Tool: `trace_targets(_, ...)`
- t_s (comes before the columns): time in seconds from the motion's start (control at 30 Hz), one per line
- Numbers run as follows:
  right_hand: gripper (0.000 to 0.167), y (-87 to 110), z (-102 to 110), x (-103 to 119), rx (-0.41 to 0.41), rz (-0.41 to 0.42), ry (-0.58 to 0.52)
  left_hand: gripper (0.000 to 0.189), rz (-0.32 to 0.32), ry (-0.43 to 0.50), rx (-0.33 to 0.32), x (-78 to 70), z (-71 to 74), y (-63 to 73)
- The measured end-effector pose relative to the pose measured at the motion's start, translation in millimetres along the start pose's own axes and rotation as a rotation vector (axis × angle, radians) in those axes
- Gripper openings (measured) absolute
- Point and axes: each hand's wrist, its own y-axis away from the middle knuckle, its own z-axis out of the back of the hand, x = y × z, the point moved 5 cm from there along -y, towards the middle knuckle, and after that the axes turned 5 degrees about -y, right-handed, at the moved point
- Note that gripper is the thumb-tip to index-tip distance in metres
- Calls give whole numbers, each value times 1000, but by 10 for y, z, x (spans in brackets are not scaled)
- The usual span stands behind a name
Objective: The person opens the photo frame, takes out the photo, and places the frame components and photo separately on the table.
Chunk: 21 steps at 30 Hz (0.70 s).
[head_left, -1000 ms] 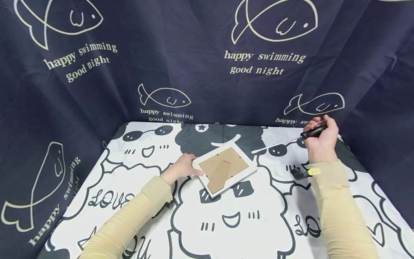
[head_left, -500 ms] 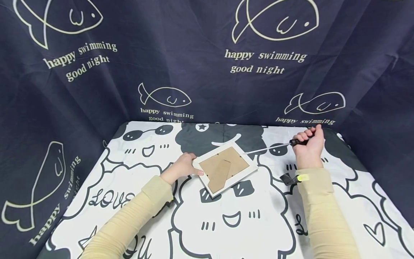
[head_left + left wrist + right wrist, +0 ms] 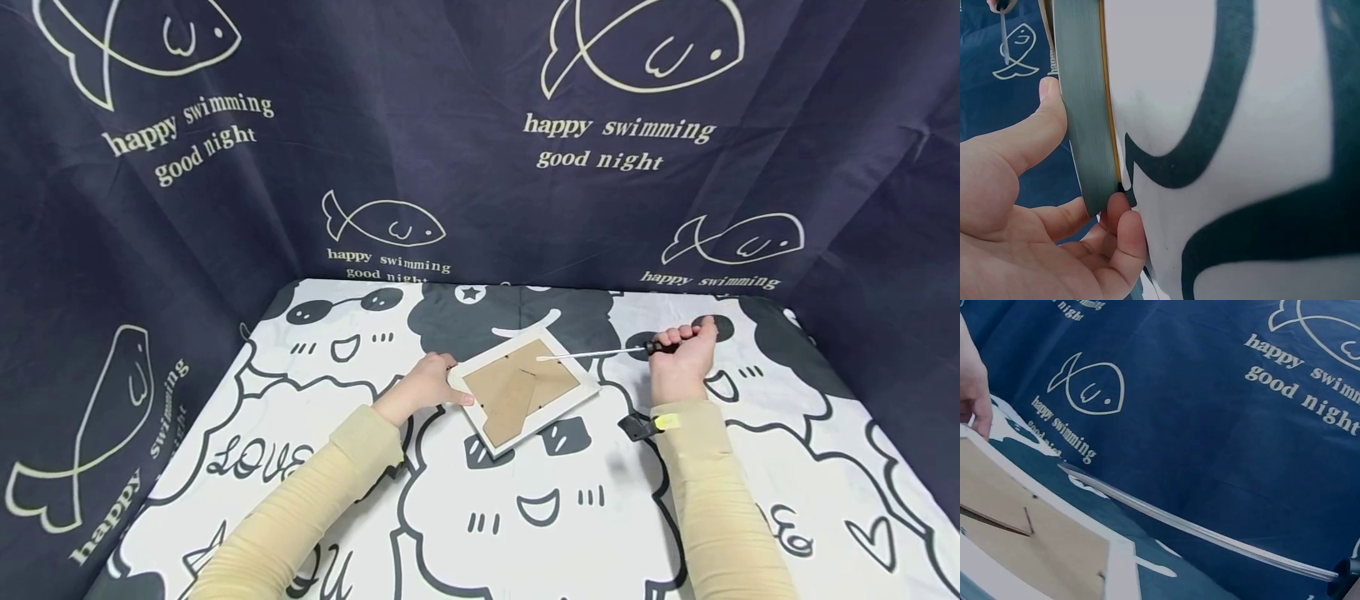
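Observation:
A picture frame (image 3: pixel 551 412) lies back side up, its white border around a brown backing board (image 3: pixel 551 385) with a stand leg (image 3: pixel 512 408). My left hand (image 3: pixel 426 388) grips its left corner. In the left wrist view, the thumb lies along the frame's edge (image 3: pixel 1082 106) and the fingertips curl at its underside. My right hand (image 3: pixel 682 367) holds a screwdriver (image 3: pixel 600 353) by the black handle. The long metal shaft points left, and its tip overlaps the backing board in the head view. Small dark tabs (image 3: pixel 1100 575) show along the board's rim in the right wrist view.
A white cloth with dark cartoon sheep (image 3: pixel 525 533) covers the table. Dark blue curtains (image 3: pixel 480 167) with fish drawings stand behind it and at both sides. A black wrist device (image 3: pixel 637 427) with a yellow tag sits at the right cuff.
My right hand has moved left and down with the screwdriver, bringing its tip from right of the frame to over the backing board. The left hand and frame have stayed in place.

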Motion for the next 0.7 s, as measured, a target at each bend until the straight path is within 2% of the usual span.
trace_targets(0.2,41,-13,109,-116,-38,85,58,72,7,3,8,-28,10,7)
trace_targets(0.47,41,-39,169,-298,-30,89,100,72,8,0,10,-28,24,12)
trace_targets(0.7,39,-49,208,-349,-26,156,161,71,8,2,14,-18,14,-2)
